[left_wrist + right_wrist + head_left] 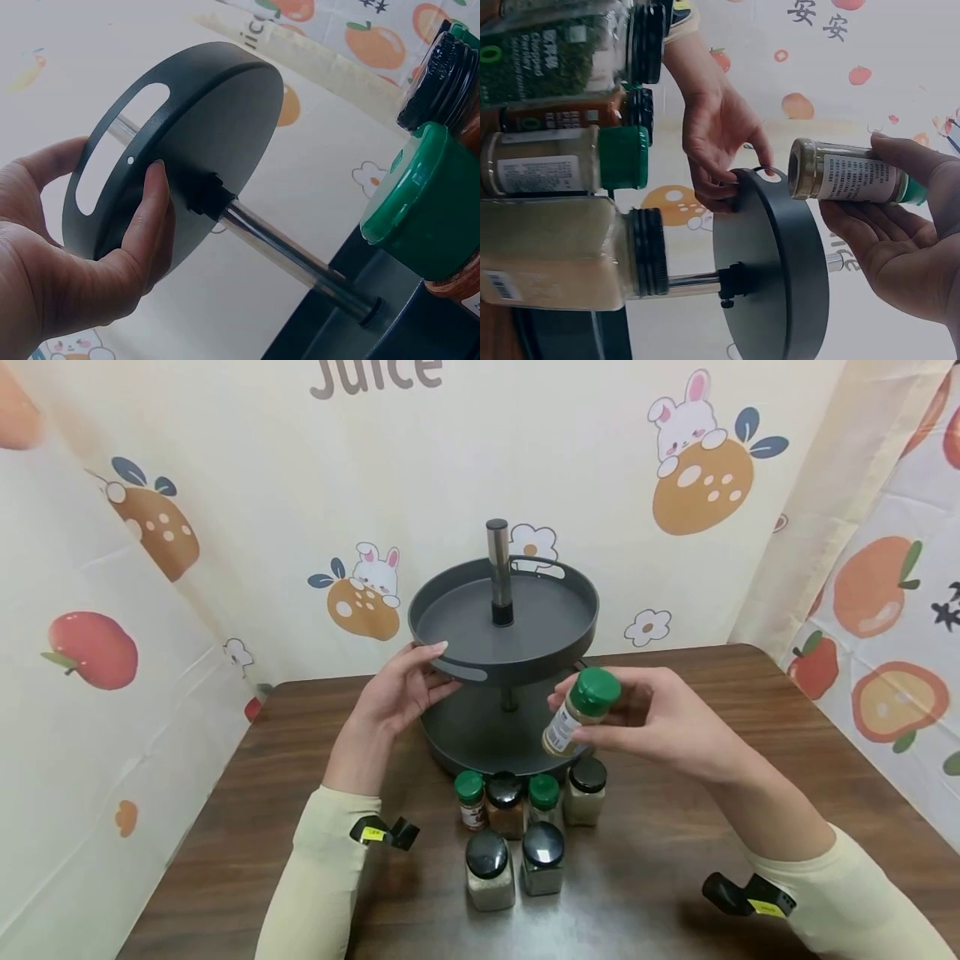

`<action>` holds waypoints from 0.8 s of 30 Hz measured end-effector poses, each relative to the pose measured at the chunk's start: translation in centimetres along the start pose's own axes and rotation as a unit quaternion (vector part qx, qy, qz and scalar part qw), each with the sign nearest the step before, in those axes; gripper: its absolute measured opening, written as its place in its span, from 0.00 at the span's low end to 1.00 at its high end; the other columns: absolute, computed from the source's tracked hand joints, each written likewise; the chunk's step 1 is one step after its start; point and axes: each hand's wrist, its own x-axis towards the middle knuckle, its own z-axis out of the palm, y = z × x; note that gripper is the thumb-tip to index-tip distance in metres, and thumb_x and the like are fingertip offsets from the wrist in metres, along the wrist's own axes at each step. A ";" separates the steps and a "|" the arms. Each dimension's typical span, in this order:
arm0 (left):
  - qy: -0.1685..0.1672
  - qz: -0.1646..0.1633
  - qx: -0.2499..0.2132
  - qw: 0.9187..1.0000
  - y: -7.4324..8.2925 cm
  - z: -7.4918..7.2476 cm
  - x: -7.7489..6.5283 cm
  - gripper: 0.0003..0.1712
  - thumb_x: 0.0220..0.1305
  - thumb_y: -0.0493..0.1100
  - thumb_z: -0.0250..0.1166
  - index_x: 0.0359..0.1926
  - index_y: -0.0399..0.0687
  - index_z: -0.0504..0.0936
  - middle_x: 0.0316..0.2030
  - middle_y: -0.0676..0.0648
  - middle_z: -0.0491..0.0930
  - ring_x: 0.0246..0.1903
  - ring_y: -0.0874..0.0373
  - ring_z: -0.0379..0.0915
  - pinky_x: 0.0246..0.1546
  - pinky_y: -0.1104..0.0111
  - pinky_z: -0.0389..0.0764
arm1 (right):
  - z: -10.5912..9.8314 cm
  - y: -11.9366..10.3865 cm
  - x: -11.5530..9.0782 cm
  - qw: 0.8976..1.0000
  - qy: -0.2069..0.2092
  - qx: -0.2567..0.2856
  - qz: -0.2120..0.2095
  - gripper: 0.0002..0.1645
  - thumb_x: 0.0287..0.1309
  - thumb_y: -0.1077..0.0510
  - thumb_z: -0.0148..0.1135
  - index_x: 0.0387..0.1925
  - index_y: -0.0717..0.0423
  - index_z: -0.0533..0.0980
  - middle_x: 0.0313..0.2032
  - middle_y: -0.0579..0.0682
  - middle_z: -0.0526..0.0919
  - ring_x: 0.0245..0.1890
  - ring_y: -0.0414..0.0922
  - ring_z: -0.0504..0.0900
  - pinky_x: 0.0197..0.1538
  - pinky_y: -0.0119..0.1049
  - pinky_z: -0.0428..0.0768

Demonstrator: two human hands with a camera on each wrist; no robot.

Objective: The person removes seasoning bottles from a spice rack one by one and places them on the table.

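Observation:
A dark grey two-tier round rack point(450, 635) stands on the table, a metal post rising through both trays. My left hand point(397, 693) grips the upper tray's rim at its handle slot, as the left wrist view shows, thumb and fingers on either side of the wall point(112, 217). In my right hand point(667, 718) is a green-capped spice jar point(562, 727), held tilted in front of the rack's right side, apart from the tray. Its printed label point(859, 178) and clear base show in the right wrist view. Nothing stands on the visible part of the upper tray.
Several spice jars cluster before the lower tray point(450, 752): green-capped ones point(470, 789), black-capped ones point(585, 789), and two black-capped jars point(490, 870) closest to me. The wooden table point(675, 860) meets a patterned cloth point(247, 527) behind and at both sides.

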 end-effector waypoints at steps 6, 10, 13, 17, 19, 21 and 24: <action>0.005 0.001 -0.007 1.000 0.1 -0.3 0.0 0.36 0.69 0.40 0.59 0.74 0.42 0.55 0.39 0.47 0.83 0.39 0.52 0.80 0.47 0.61 0.85 | 0.4 0.5 -1.0 1.000 -0.026 0.011 0.009 0.25 0.53 0.65 0.72 0.54 0.52 0.79 0.52 0.48 0.84 0.47 0.50 0.83 0.51 0.42 0.84; 0.002 -0.003 -0.010 1.000 0.0 -0.2 0.0 0.36 0.70 0.40 0.59 0.74 0.43 0.55 0.40 0.47 0.83 0.39 0.52 0.80 0.47 0.61 0.85 | 0.4 1.1 -2.0 0.999 -0.036 0.009 0.020 0.25 0.53 0.64 0.72 0.54 0.52 0.79 0.52 0.48 0.84 0.47 0.50 0.83 0.50 0.41 0.85; 0.005 -0.002 -0.009 1.000 0.0 -0.2 -0.2 0.36 0.70 0.41 0.59 0.74 0.44 0.55 0.40 0.47 0.83 0.40 0.52 0.80 0.48 0.61 0.85 | 0.4 1.6 -2.5 0.998 -0.054 0.012 0.021 0.25 0.53 0.65 0.73 0.54 0.54 0.79 0.51 0.50 0.84 0.46 0.50 0.84 0.50 0.41 0.85; 0.006 0.001 -0.006 1.000 0.0 -0.3 -0.1 0.36 0.70 0.41 0.60 0.74 0.43 0.56 0.39 0.47 0.83 0.39 0.53 0.80 0.47 0.62 0.85 | 0.5 2.1 -3.3 0.996 -0.077 0.025 0.028 0.25 0.53 0.65 0.72 0.54 0.56 0.78 0.50 0.53 0.84 0.46 0.51 0.83 0.49 0.41 0.86; 0.003 0.000 -0.004 1.000 0.1 -0.2 0.0 0.36 0.70 0.41 0.60 0.73 0.43 0.56 0.39 0.47 0.83 0.39 0.53 0.80 0.47 0.62 0.85 | 0.6 2.5 -3.8 0.995 -0.084 0.031 0.034 0.25 0.53 0.66 0.72 0.54 0.57 0.78 0.50 0.54 0.85 0.45 0.51 0.83 0.49 0.41 0.86; 0.000 0.000 -0.002 1.000 0.1 -0.2 0.2 0.36 0.70 0.41 0.60 0.73 0.43 0.56 0.39 0.47 0.83 0.39 0.52 0.80 0.47 0.63 0.85 | 0.8 2.9 -4.4 0.994 -0.092 0.036 0.040 0.25 0.53 0.65 0.72 0.54 0.58 0.78 0.48 0.55 0.85 0.44 0.51 0.83 0.47 0.41 0.86; 0.000 0.000 0.001 1.000 0.0 -0.2 0.2 0.36 0.69 0.41 0.60 0.74 0.44 0.56 0.40 0.47 0.82 0.40 0.52 0.79 0.47 0.63 0.85 | 1.3 3.9 -5.1 0.993 -0.105 0.032 0.045 0.24 0.53 0.64 0.73 0.53 0.57 0.78 0.46 0.55 0.85 0.42 0.51 0.84 0.46 0.41 0.87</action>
